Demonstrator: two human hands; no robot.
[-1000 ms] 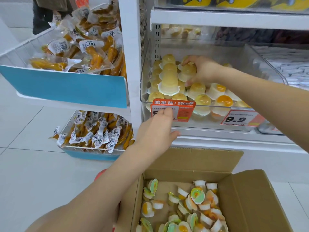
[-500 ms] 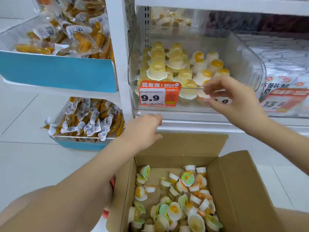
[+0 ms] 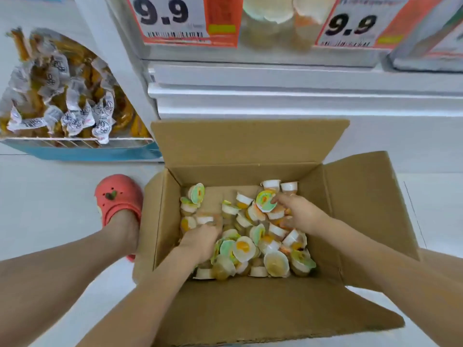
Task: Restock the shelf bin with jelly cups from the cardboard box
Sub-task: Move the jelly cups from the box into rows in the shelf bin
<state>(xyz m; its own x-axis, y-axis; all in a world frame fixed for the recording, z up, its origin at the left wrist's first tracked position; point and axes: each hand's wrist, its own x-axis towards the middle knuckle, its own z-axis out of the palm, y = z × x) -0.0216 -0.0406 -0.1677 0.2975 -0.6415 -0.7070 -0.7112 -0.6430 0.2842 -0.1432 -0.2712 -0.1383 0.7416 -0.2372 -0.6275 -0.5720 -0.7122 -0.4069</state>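
The open cardboard box (image 3: pixel 253 311) stands on the floor below the shelf, its bottom partly covered with loose jelly cups (image 3: pixel 253 246). Both my hands are down inside it. My left hand (image 3: pixel 200 237) digs into the left side of the pile, fingers curled round a cup; the grip is blurred. My right hand (image 3: pixel 299 214) lies on the far right of the pile, its fingers curled on cups and touching one with a green lid (image 3: pixel 265 201). Only the lower front of the clear shelf bin (image 3: pixel 269 31) shows at the top edge, with jelly cups behind it.
Two orange 9.9 price tags (image 3: pixel 175 18) hang on the bin front. A wire basket of yellow snack packets (image 3: pixel 62 101) stands at the left. My foot in a red clog (image 3: pixel 117 200) is beside the box. The white shelf base (image 3: pixel 275 93) runs behind the box.
The view has dropped from the shelf to the box. Both hands have come down from the bin front into the box and now lie among the cups.
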